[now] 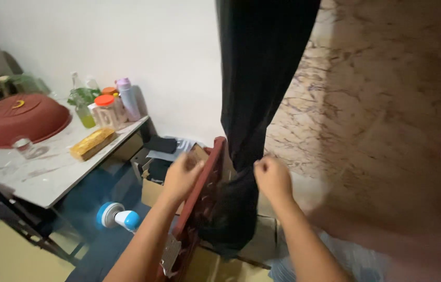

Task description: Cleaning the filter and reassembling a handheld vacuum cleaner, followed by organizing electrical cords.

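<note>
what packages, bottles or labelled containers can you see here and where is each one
Yellow packet: flat oblong, near the table's front edge.
Orange-lidded jar: squat, pale, at the table's back by the wall.
Lilac bottle: tall, capped, right of the jar.
Green bottle: slim, yellow-green liquid, left of the jar.
Cardboard box: brown, on the floor below the table, beside the left hand.
No signs or screens show.
</note>
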